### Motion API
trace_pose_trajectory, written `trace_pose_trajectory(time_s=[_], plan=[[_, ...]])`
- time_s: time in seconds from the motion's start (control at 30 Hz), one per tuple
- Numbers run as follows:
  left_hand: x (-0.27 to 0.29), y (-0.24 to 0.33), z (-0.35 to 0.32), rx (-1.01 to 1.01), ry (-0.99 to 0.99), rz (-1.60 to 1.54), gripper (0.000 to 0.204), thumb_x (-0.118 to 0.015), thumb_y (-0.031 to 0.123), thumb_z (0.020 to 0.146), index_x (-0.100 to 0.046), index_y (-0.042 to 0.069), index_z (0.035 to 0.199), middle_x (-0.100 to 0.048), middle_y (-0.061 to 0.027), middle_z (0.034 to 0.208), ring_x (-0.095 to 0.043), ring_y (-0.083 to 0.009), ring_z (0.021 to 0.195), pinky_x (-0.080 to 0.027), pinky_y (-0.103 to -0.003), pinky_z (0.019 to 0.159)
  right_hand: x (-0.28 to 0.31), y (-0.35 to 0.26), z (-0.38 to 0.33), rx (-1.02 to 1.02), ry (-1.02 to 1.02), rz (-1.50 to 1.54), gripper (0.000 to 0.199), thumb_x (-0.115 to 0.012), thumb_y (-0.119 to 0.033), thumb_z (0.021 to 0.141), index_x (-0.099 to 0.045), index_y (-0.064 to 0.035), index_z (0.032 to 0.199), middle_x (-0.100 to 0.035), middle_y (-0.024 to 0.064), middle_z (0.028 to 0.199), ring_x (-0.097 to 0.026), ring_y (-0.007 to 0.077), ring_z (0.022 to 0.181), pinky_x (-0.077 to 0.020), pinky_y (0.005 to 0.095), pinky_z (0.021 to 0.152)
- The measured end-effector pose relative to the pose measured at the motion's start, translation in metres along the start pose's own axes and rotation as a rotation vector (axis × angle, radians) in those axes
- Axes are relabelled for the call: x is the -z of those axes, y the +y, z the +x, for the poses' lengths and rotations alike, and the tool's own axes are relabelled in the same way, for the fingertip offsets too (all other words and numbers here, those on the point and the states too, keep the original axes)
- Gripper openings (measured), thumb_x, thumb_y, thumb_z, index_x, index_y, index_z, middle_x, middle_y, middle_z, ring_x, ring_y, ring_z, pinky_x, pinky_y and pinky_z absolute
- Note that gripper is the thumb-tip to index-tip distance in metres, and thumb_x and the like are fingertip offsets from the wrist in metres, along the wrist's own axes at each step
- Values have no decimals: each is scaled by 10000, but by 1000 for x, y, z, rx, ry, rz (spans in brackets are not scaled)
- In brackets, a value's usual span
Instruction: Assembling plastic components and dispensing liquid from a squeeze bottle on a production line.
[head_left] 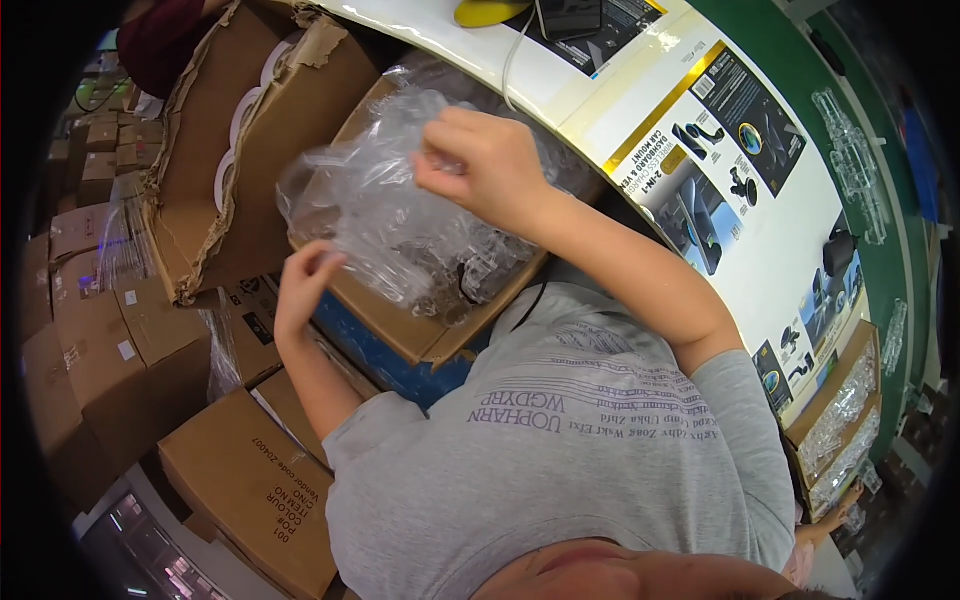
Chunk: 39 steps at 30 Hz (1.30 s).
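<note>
In front of me a cardboard box (385, 328) stands tilted, lined with a crumpled clear plastic bag (375, 180). Several clear plastic pieces (480, 265) lie in its near end, and a thin black loop shows among them. My right hand (480, 165) is closed above the box, its curled fingers gripping film of the bag. At the box's left side, my left hand (308, 285) pinches the bag's edge between thumb and fingers. The film between the two hands is slightly blurred.
To the right runs a white table (570, 90) carrying printed card sheets (720, 190) and a dark phone (570, 18). An open, torn carton (300, 110) holding white round-edged pieces stands at left. Stacked cartons (255, 480) crowd the lower left. Clear plastic parts (850, 165) lie on a green surface.
</note>
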<state>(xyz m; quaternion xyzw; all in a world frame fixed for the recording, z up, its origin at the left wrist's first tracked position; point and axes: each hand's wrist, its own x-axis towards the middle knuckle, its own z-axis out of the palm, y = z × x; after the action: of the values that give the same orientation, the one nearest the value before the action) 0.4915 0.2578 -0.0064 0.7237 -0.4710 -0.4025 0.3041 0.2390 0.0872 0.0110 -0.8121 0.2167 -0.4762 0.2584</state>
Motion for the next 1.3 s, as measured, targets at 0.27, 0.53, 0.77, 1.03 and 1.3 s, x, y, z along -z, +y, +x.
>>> trace_pose_trajectory(time_s=[0.27, 0.53, 0.77, 1.03, 1.3], plan=[[-7, -35, 20, 72, 467, -679, 213, -485, 210, 930, -544, 6, 939, -581, -31, 811, -394, -46, 451, -255, -169, 370, -4, 3, -29, 23, -89, -225, 180, -624, -79, 705, -602, -152, 869, -542, 11, 651, -553, 180, 550, -442, 297, 503], [-55, -27, 41, 121, 143, -719, 222, -475, 210, 929, -538, 12, 1007, -615, -67, 846, -418, -64, 417, -279, -169, 350, -2, -2, -53, 117, -229, -198, 202, -671, -244, 731, -646, -167, 916, -505, 14, 589, -541, 185, 534, -421, 297, 473], [-54, -78, 48, 231, -105, -633, 137, -555, 147, 878, -587, 16, 900, -604, -31, 766, -458, -55, 493, -354, -183, 453, -2, 16, -76, 111, -176, -200, 190, -691, -225, 717, -570, -107, 630, -500, 22, 574, -531, 187, 512, -410, 295, 451], [-34, -84, 96, 96, 342, -136, 214, -582, 217, 870, -585, 33, 762, -540, 5, 591, -451, -41, 506, -343, -211, 455, -5, 5, -92, 145, -225, -78, 232, -680, -151, 708, -485, -96, 596, -449, 20, 546, -502, 187, 484, -388, 294, 425], [-62, -14, 169, -362, 437, 770, 159, -524, 128, 838, -616, 115, 967, -578, -84, 831, -598, -233, 787, -469, -382, 626, 11, -10, -73, -8, -245, -18, 201, -673, -118, 651, -475, -81, 655, -489, 29, 633, -537, 224, 580, -422, 325, 495]])
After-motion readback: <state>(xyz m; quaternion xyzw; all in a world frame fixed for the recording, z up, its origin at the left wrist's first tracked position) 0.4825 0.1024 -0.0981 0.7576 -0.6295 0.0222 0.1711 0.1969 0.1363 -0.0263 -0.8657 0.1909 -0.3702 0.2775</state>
